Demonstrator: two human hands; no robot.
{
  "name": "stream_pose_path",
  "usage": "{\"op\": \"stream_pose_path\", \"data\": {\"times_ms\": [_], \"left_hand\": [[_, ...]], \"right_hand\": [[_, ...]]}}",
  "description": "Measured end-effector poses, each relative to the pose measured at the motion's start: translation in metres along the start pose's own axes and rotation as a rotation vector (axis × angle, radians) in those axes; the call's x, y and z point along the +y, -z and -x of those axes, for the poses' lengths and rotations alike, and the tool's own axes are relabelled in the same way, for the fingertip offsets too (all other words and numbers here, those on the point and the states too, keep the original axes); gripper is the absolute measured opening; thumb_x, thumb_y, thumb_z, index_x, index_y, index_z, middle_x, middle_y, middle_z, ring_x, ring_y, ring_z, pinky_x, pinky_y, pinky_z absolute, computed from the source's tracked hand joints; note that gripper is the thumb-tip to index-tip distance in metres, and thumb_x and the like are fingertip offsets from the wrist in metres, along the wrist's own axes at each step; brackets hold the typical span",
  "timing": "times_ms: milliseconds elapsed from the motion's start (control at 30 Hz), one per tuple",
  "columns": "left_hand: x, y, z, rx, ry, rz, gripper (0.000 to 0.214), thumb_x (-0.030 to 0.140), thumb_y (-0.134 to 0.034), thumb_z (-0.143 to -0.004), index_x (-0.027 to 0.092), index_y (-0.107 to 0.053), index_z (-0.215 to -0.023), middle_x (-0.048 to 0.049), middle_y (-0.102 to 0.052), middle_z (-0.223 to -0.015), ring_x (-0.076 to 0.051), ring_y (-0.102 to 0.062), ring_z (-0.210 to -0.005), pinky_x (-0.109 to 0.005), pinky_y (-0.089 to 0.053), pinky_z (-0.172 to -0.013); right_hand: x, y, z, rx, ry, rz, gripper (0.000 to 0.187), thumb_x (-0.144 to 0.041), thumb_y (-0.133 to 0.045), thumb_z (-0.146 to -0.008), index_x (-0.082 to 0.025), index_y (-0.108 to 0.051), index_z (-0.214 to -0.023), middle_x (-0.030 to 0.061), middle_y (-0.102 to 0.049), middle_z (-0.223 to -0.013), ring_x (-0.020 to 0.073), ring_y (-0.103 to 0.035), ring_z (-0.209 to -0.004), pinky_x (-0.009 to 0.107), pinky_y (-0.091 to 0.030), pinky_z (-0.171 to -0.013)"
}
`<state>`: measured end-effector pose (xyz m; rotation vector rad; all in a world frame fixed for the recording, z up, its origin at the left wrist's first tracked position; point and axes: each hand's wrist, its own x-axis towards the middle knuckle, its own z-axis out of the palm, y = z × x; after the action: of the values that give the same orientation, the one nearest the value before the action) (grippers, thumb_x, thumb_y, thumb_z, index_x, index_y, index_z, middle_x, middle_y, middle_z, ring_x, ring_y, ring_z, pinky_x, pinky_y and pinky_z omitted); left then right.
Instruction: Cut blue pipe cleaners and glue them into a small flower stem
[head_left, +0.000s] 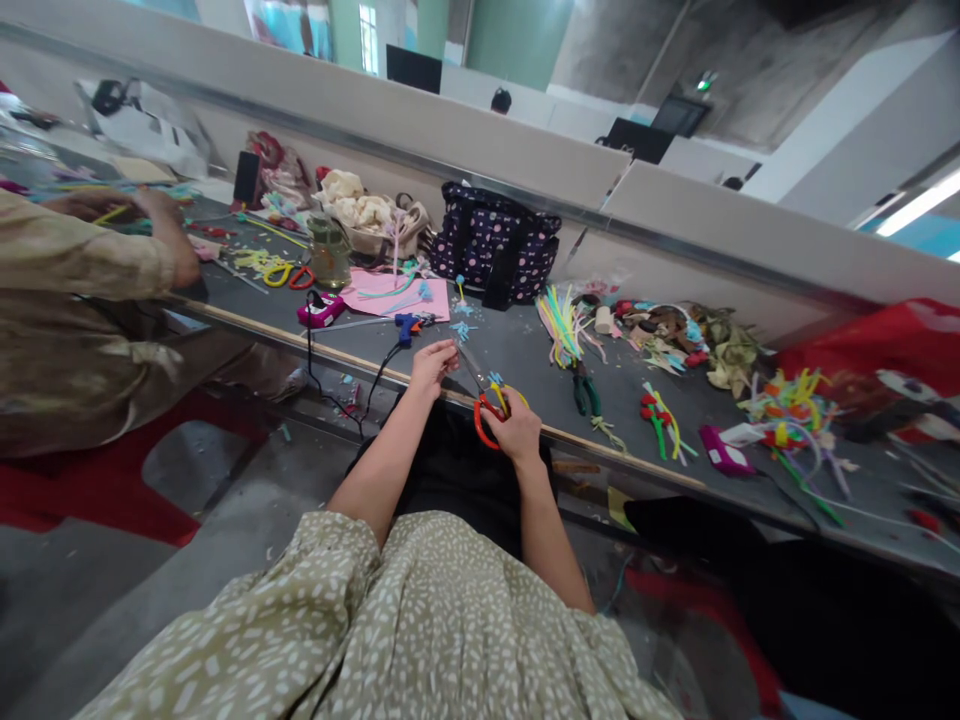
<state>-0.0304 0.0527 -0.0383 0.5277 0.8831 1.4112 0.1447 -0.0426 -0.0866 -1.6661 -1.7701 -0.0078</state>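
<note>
My right hand (519,428) is closed round the handles of a pair of scissors (482,415) with one red and one yellow loop. The metal blades point up and left, toward my left hand (433,368). That hand is closed in a pinch close to the blade tips; whatever it holds is too small to make out. Light-blue pipe cleaner pieces (463,330) lie on the table just beyond the blades. A blue glue gun (407,328) rests to the left, beside a pink sheet (435,297).
A patterned bag (495,240) stands at the back. Bundled pipe cleaners (564,325) and green-handled pliers (586,393) lie to the right. A jar (330,255) and a purple box (321,310) are on the left. A co-worker's arm (176,250) reaches over the table at far left.
</note>
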Motion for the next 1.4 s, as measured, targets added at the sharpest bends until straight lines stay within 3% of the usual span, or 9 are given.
{"op": "stream_pose_path", "data": {"times_ms": [367, 800, 1000, 1267, 1400], "left_hand": [[-0.0001, 0.0001, 0.0001, 0.000, -0.002, 0.009, 0.025, 0.012, -0.082, -0.055, 0.011, -0.069, -0.077, -0.0001, -0.064, -0.059, -0.008, -0.057, -0.050, -0.023, -0.050, -0.057], [0.0007, -0.0008, 0.0028, 0.007, -0.005, -0.007, 0.026, 0.011, -0.082, -0.055, 0.011, -0.067, -0.076, 0.0011, -0.063, -0.056, -0.007, -0.056, -0.047, -0.021, -0.049, -0.054], [0.0021, -0.0018, 0.0039, 0.009, -0.002, -0.008, 0.026, 0.010, -0.083, -0.053, 0.010, -0.067, -0.073, 0.0012, -0.062, -0.056, -0.007, -0.054, -0.046, -0.022, -0.049, -0.054], [-0.0006, -0.0008, 0.0003, 0.006, -0.010, -0.001, 0.023, 0.009, -0.082, -0.055, 0.009, -0.070, -0.074, -0.0004, -0.064, -0.057, -0.006, -0.052, -0.045, -0.021, -0.047, -0.052], [-0.0016, 0.0027, -0.0014, 0.002, -0.001, 0.010, 0.024, 0.009, -0.081, -0.057, 0.009, -0.070, -0.078, -0.0027, -0.068, -0.063, -0.005, -0.053, -0.046, -0.020, -0.047, -0.052]], "right_hand": [[0.0043, -0.0001, 0.0011, 0.011, 0.016, -0.003, 0.051, -0.054, -0.060, -0.081, -0.018, -0.061, -0.118, 0.0106, -0.071, -0.105, 0.0251, -0.067, -0.092, 0.035, -0.049, -0.081], [0.0038, -0.0001, 0.0005, 0.001, 0.006, -0.010, 0.051, -0.056, -0.061, -0.080, -0.018, -0.063, -0.115, 0.0075, -0.072, -0.090, 0.0218, -0.067, -0.077, 0.032, -0.049, -0.073], [0.0062, -0.0026, 0.0006, 0.019, 0.011, -0.011, 0.051, -0.058, -0.061, -0.080, -0.018, -0.064, -0.113, 0.0083, -0.073, -0.093, 0.0219, -0.067, -0.076, 0.031, -0.049, -0.071], [0.0071, -0.0046, -0.0013, -0.027, -0.023, 0.002, 0.050, -0.059, -0.057, -0.082, -0.021, -0.064, -0.114, 0.0079, -0.073, -0.095, 0.0239, -0.068, -0.082, 0.034, -0.049, -0.075], [0.0025, -0.0014, -0.0063, -0.066, -0.111, -0.011, 0.049, -0.057, -0.059, -0.080, -0.022, -0.061, -0.114, 0.0056, -0.072, -0.090, 0.0247, -0.068, -0.082, 0.034, -0.048, -0.074]]}}
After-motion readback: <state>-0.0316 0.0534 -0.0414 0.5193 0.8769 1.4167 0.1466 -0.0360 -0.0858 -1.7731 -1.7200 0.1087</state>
